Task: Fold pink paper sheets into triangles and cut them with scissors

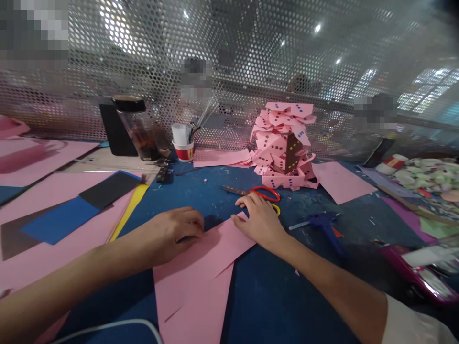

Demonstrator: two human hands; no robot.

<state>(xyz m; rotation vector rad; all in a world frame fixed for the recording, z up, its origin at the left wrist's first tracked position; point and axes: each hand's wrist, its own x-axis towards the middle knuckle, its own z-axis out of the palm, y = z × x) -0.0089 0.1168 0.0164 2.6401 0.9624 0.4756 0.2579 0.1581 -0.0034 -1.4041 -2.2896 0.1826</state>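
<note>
A large pink sheet (201, 282) with slits lies on the blue table in front of me, its upper part folded or overlapped at an angle. My left hand (177, 234) rests on the sheet's upper left edge, fingers curled; whether it pinches the paper is hidden. On the upper right corner of the same sheet lies my right hand (260, 220), its fingers spread and pressing down. Just beyond that hand are scissors (264, 192) with red handles, and a yellow handle shows behind the fingers.
A tall pink paper structure (283, 148) stands at the back. A blue glue gun (326, 229) lies right of my right hand. Coloured sheets (68, 220) cover the left side. A paper cup (183, 148) and lidded jar (138, 129) stand near the perforated metal screen (229, 62).
</note>
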